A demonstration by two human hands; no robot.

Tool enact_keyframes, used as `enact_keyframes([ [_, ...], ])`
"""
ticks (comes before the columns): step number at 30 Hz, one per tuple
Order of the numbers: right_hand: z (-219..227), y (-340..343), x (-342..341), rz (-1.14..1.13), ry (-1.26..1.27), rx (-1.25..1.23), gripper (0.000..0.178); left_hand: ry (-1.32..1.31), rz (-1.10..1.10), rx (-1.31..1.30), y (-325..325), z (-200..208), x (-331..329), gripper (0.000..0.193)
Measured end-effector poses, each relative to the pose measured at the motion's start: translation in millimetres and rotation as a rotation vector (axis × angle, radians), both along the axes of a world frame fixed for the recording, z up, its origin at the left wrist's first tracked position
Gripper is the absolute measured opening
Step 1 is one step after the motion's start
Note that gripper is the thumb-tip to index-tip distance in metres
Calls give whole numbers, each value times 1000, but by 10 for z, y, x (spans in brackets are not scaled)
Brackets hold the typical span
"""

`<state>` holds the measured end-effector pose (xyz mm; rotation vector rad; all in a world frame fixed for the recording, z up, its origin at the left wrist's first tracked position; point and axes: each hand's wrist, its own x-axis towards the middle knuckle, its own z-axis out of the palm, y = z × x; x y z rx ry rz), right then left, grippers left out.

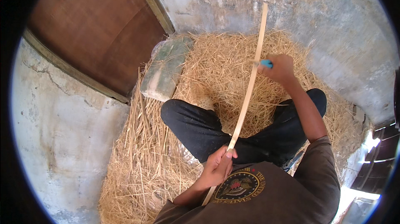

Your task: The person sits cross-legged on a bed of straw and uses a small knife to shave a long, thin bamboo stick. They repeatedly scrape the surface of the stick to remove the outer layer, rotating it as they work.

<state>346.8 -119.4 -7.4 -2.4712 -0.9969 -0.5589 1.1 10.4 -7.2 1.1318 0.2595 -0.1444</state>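
A long, pale strip of split wood or bamboo (248, 92) runs from against my body up and away toward the wall, bowing slightly. Near its lower end my left hand (218, 166) is closed around it, thumb on top. Farther up, my right hand (278, 69) grips a tool with a blue handle (266, 63). The tool's working end meets the strip's edge at about two thirds of its length; it is too small and blurred to make out, though it looks like a knife. My legs (191, 126) are folded on both sides of the strip.
Straw-like shavings (225, 57) cover the floor around me, with longer thin strips (143, 136) heaped on the left. A greenish-grey block (164, 69) lies at the far left, beside a brown door panel (100, 23). Stained walls (333, 23) stand close ahead and on both sides.
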Motion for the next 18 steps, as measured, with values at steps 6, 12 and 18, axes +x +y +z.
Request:
enact_keyframes([
  [6,201,-249,734,-192,-54,-51,70,57,-83,110,-9,70,-342,21],
  [12,448,-375,1245,-304,-52,-78,75,54,-85,135,-6,33,-544,22],
  [18,645,-527,1643,-550,127,159,82,29,-202,165,48,-7,-662,25],
])
